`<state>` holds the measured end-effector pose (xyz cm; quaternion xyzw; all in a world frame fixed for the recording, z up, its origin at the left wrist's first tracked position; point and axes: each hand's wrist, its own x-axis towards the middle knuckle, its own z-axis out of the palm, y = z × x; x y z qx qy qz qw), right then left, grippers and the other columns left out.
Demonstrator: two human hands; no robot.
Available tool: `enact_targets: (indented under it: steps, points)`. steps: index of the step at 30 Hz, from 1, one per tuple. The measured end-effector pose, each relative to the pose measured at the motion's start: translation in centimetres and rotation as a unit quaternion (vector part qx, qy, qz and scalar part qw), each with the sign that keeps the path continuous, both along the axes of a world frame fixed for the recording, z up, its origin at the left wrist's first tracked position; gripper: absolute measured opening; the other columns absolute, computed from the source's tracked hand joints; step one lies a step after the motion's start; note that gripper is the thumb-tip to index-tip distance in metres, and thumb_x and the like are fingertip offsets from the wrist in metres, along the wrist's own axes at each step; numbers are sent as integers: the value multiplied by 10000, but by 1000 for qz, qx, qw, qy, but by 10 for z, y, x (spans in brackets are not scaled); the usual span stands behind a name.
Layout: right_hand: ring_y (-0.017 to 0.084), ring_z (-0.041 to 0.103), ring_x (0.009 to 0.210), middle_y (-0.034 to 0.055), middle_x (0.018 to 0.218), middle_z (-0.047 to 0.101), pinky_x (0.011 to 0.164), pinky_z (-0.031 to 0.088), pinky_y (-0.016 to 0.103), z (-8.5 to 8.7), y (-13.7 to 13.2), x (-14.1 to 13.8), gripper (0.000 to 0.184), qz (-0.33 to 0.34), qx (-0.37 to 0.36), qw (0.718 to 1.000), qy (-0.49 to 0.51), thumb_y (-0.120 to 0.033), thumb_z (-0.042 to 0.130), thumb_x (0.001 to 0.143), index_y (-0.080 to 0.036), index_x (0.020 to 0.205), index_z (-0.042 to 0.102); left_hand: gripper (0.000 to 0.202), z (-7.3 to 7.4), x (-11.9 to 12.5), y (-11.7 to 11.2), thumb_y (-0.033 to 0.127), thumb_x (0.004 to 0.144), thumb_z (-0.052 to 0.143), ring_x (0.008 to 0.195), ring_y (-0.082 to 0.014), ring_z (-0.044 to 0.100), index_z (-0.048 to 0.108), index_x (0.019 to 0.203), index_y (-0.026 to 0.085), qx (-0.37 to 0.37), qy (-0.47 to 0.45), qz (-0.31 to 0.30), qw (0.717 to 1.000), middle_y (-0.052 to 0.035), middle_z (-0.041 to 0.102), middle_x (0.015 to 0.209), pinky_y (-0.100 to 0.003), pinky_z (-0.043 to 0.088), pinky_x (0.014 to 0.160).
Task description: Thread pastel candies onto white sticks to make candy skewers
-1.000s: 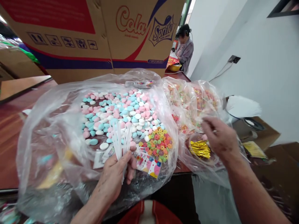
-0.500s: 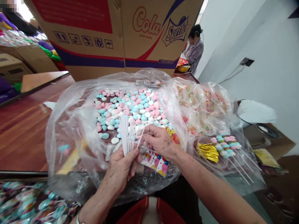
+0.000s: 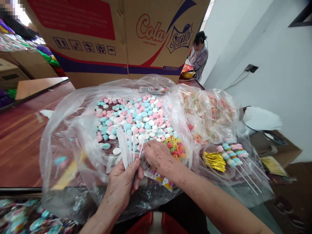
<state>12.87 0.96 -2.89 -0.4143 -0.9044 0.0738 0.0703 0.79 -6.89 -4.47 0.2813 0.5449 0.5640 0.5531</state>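
Note:
My left hand [image 3: 122,185] is closed round a fanned bundle of thin white sticks [image 3: 124,146], which point upward. Close on its right, my right hand [image 3: 158,159] has its fingers curled down beside the outermost stick; its fingertips are partly hidden, so what they hold cannot be made out. Beyond both hands lie many pink, blue and white candies [image 3: 136,113], loose on clear plastic. Colourful ring-shaped candies [image 3: 175,148] are heaped just past my right hand. Under the right wrist, a colourful printed packet [image 3: 167,183] is partly covered.
At right, a round tub holds gold twist ties [image 3: 214,161], beside candy skewers [image 3: 235,152] on white sticks. Clear bags of ring candies [image 3: 207,107] lie behind. A large carton [image 3: 97,65] stands at the back. Wrapped candies [image 3: 31,214] fill the lower left. A person [image 3: 200,58] works farther off.
My right hand has dropped slightly and turned more palm-down, uncovering more of the ring candies. My left hand still holds the sticks. The whole view has shifted a little.

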Motion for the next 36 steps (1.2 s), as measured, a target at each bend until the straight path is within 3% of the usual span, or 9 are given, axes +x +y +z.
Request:
enact_targets:
  steps: [5, 8, 12, 15, 20, 23, 28, 32, 36]
  points:
    - [179, 586, 818, 51, 955, 672, 729, 426, 283, 18, 26, 38, 195, -136, -29, 979, 148, -156, 519, 859, -197, 1004, 641, 358, 0, 2, -1, 488, 752, 685, 286, -47, 359, 545, 708, 161, -22, 16, -21, 999, 52, 556, 480, -136, 207, 272]
    - [170, 559, 748, 39, 874, 654, 681, 398, 279, 18, 38, 59, 157, -165, -27, 972, 167, -161, 539, 821, -195, 925, 651, 383, -1, 2, -1, 495, 761, 671, 289, -38, 356, 533, 646, 157, -22, 27, -31, 999, 50, 536, 473, -131, 206, 276]
    - [140, 532, 676, -18, 748, 604, 628, 396, 250, 9, 33, 54, 128, -138, -133, 943, 271, -218, 558, 830, -202, 924, 643, 358, -1, 2, -3, 489, 764, 676, 291, -41, 367, 552, 706, 158, -18, 25, -34, 999, 46, 559, 490, -132, 220, 280]
    - [134, 555, 750, -14, 828, 611, 699, 436, 247, 0, 18, 31, 148, -75, -192, 910, 360, -224, 573, 839, -201, 961, 655, 339, -2, 4, -6, 474, 776, 681, 291, -48, 394, 572, 762, 153, -1, 19, -60, 998, 29, 605, 523, -139, 249, 283]
    - [135, 557, 793, 2, 854, 582, 762, 451, 255, -7, 9, 6, 83, -12, -193, 905, 379, -179, 582, 821, -178, 840, 664, 297, -7, 7, -3, 393, 751, 723, 368, -123, 546, 601, 874, 151, 5, -23, -34, 999, -10, 689, 663, -225, 428, 310]
    - [138, 565, 784, 0, 866, 598, 749, 459, 253, -3, 20, 17, 114, -55, -155, 895, 414, -194, 550, 840, -188, 885, 655, 355, -9, 5, 2, 369, 702, 753, 452, -170, 633, 615, 928, 133, -25, -30, 1, 999, -57, 732, 789, -276, 509, 353]
    - [186, 575, 849, 61, 1009, 641, 803, 452, 306, 5, 36, 49, 238, -173, -31, 953, 247, -156, 496, 840, -183, 1025, 644, 427, -3, 7, -3, 428, 675, 756, 416, -166, 615, 633, 919, 100, -50, -28, -14, 998, -80, 732, 736, -278, 509, 350]
    - [229, 576, 969, 106, 1026, 659, 891, 438, 333, 3, 30, 45, 236, -91, -15, 992, 83, -124, 479, 873, -158, 1031, 650, 369, 1, 11, -9, 447, 676, 759, 407, -137, 585, 615, 814, 136, -25, -38, -7, 999, -67, 731, 794, -257, 472, 319]
    - [238, 569, 1010, 117, 1050, 666, 937, 425, 347, -4, 24, 26, 243, -37, 18, 999, 26, -103, 440, 922, -156, 1042, 644, 344, 0, 10, -9, 470, 723, 724, 344, -105, 497, 597, 728, 150, -15, -23, -19, 999, 2, 629, 541, -197, 376, 285]
